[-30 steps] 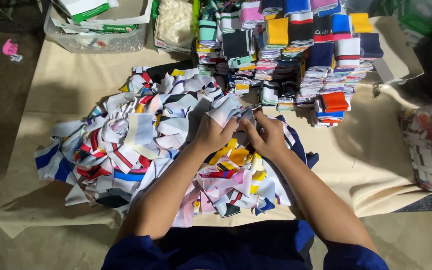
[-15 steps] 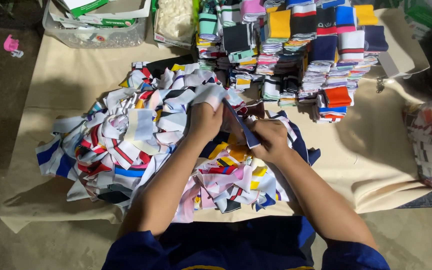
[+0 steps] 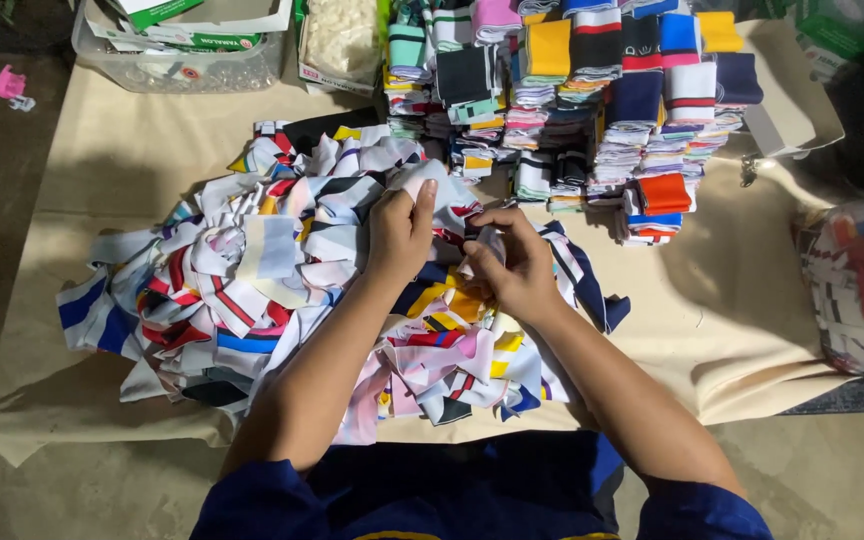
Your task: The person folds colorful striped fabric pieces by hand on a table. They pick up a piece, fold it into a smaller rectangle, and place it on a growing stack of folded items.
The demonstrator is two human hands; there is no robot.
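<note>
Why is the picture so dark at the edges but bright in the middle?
Head view: light falls on the beige cloth and the loose fabric pile; the floor and corners sink into shadow. The left hand and right hand look sharp, hardly blurred; no glare shows.
</note>
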